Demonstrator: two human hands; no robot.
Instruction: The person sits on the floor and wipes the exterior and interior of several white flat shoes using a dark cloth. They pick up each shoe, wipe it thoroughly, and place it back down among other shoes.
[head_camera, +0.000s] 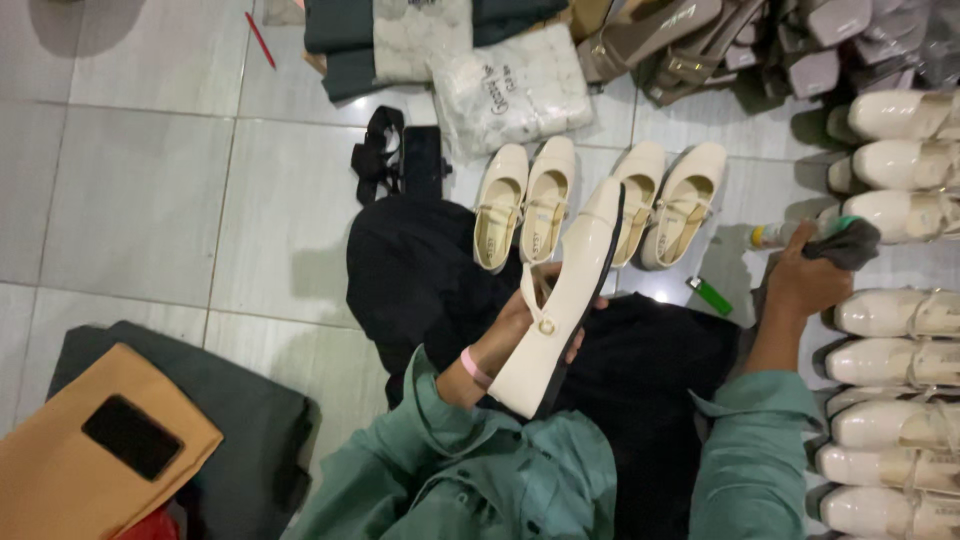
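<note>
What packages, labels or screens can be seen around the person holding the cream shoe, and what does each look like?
White plastic bag: on the floor at top centre, crumpled, with dark handwriting on it.
Folded pale packet: just left of it, lying on dark green cloth.
Black phone: lower left on a tan board, a dark rectangle, screen off.
Insole labels: small dark marks inside the cream shoes beyond the knees.

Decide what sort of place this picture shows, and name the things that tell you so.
Probably a small shoe workshop or finishing area on a tiled floor. Many identical glossy cream strap shoes lie in rows, grey-brown shoes are heaped behind, and the left hand holds up one cream shoe while the right hand grips a dark cloth.
</note>
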